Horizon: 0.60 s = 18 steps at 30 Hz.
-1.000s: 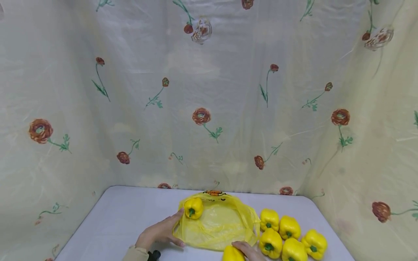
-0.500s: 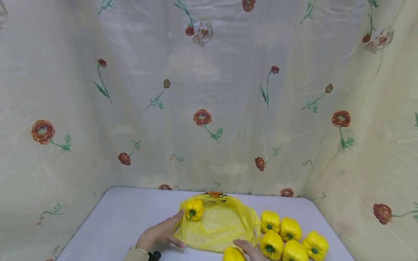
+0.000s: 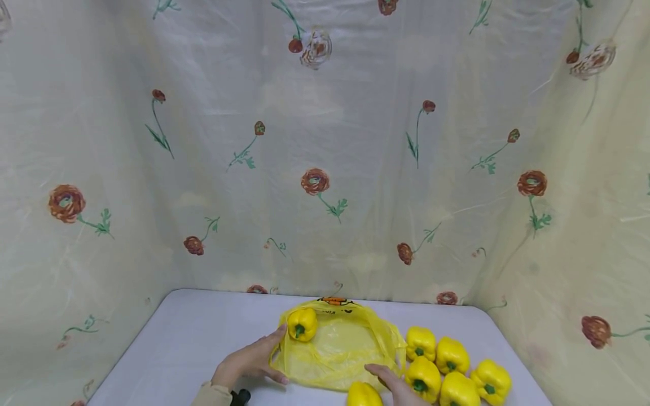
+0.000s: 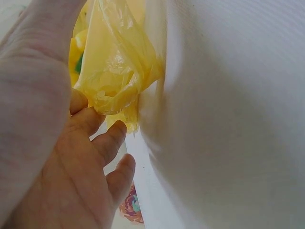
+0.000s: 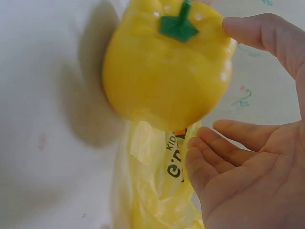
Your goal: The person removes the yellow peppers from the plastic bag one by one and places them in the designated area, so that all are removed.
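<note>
A yellow plastic bag (image 3: 335, 344) lies spread on the table, its mouth facing me. One yellow bell pepper (image 3: 302, 324) sits inside at the left. Spread around the bag's left edge, my left hand (image 3: 254, 356) has its fingertips against the plastic in the left wrist view. Another bell pepper (image 3: 363, 395) stands on the table in front of the bag. My right hand (image 3: 398, 388) is to the right of that pepper, fingers extended and loose. In the right wrist view its thumb tip overlaps the pepper's edge near the green stem (image 5: 183, 21); whether it touches I cannot tell.
Several more yellow bell peppers (image 3: 451, 354) cluster right of the bag, close to my right hand. The white table (image 3: 203, 321) is bounded at the back and sides by a flowered curtain (image 3: 355, 225).
My right hand's fingers have come off the front bell pepper and shifted slightly right; the pepper stays in place. My left hand and the bag hold nearly still.
</note>
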Each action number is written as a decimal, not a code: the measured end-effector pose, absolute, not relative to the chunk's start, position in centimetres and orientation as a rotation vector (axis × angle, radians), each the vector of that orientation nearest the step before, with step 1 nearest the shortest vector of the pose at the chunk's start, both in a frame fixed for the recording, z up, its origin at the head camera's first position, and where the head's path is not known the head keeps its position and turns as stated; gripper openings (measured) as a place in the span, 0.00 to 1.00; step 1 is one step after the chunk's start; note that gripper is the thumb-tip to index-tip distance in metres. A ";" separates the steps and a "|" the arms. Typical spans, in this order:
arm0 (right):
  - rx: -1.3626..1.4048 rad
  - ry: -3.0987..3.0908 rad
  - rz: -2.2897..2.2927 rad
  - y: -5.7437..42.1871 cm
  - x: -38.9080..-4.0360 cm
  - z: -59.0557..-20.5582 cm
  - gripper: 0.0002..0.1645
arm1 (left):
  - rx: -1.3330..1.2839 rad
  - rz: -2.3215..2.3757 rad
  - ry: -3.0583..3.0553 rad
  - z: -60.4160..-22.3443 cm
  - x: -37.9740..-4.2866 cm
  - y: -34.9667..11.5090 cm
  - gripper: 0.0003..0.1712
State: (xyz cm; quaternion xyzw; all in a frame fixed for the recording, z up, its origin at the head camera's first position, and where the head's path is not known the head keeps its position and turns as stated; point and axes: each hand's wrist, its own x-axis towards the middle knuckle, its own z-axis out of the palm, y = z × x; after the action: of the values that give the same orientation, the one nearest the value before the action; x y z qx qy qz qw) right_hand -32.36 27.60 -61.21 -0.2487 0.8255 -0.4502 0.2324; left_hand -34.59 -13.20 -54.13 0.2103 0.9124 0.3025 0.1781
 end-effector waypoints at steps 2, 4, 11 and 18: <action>-0.689 2.273 -1.246 27.6 -32.2 -60.9 0.46 | 0.596 0.854 2.581 -54.1 -34.5 -13.2 0.70; -0.679 2.285 -1.260 27.4 -32.0 -60.2 0.46 | 0.593 0.857 2.579 -54.1 -34.5 -13.2 0.69; -0.555 2.442 -1.227 25.1 -29.2 -53.9 0.50 | 0.570 0.835 2.600 -54.0 -34.5 -13.1 0.69; -0.459 2.471 -1.315 23.3 -27.6 -49.4 0.50 | 0.566 0.839 2.593 -54.0 -34.5 -13.1 0.69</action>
State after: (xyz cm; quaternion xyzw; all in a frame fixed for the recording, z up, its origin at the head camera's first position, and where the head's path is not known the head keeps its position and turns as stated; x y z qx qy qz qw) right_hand -27.61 23.33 -49.42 -0.1600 0.8611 -0.4581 0.1519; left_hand -34.46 -13.12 -53.96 0.2002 0.9166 0.2966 0.1782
